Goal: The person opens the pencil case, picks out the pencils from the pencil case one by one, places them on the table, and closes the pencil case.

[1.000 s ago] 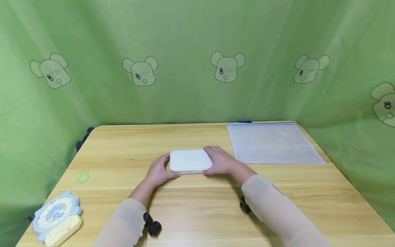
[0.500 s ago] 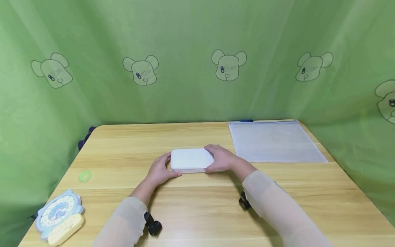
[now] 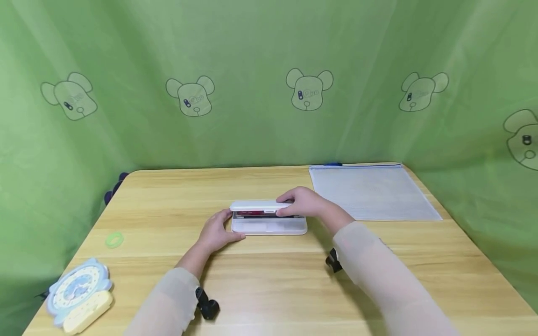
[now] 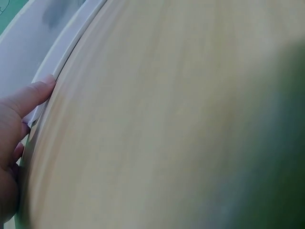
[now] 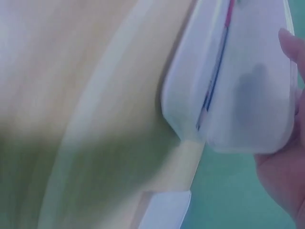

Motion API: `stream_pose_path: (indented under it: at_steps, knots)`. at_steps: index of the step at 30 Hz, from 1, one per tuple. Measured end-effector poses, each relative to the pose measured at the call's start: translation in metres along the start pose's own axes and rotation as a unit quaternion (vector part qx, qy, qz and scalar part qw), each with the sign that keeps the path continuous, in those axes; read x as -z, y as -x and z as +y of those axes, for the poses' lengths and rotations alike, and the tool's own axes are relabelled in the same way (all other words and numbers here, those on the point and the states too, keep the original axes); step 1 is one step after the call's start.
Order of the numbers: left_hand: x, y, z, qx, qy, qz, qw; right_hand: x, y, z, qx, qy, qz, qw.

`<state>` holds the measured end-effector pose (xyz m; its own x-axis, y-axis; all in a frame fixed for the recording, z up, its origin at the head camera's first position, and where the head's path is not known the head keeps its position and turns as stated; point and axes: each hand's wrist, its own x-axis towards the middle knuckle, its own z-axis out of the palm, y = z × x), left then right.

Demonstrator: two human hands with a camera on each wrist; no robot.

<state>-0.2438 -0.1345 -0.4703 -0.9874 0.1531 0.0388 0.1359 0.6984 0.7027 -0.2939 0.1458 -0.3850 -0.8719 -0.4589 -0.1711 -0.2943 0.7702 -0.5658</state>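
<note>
A white pencil case (image 3: 269, 227) lies near the middle of the table with its lid (image 3: 252, 205) partly raised. Inside, along the back, red and dark slim items show in the head view; one looks like a pencil or pen (image 5: 217, 71) in the right wrist view. My left hand (image 3: 215, 233) grips the case's left end, thumb at the front edge and fingers behind. On the right, my right hand (image 3: 307, 202) pinches the lid and holds it up. In the right wrist view that hand (image 5: 282, 179) appears at the lid's outer edge.
A translucent zip pouch (image 3: 374, 193) with a blue zipper lies at the table's back right. A toy clock (image 3: 77, 289), blue and yellow, is at the front left. Behind it lies a light green ring (image 3: 114, 240). A green curtain (image 3: 252, 140) encloses the table (image 3: 269, 275).
The lid, shut in both earlier frames, has tilted up towards the back. My right hand has risen with it, while my left hand stays at the case's left end.
</note>
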Motion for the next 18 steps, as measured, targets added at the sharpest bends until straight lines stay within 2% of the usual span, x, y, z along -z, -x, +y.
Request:
stream_pose_path:
  at_steps: [7,10,13,18]
  knots:
    - [0.000,0.004,0.000,0.007,0.006,-0.003,1.0000,0.016,0.006,0.017,-0.016,-0.035,0.067,0.9970]
    - [0.000,0.004,0.000,0.006,0.005,-0.001,1.0000,0.019,0.007,0.026,-0.027,-0.071,0.104,0.9916]
    - [0.000,0.004,0.000,0.006,0.002,0.001,1.0000,0.018,0.008,0.035,-0.034,-0.130,0.137,0.9814]
    - [-0.001,0.003,-0.001,0.001,0.007,0.000,1.0000,0.011,0.004,0.044,-0.045,-0.250,0.172,0.9517]
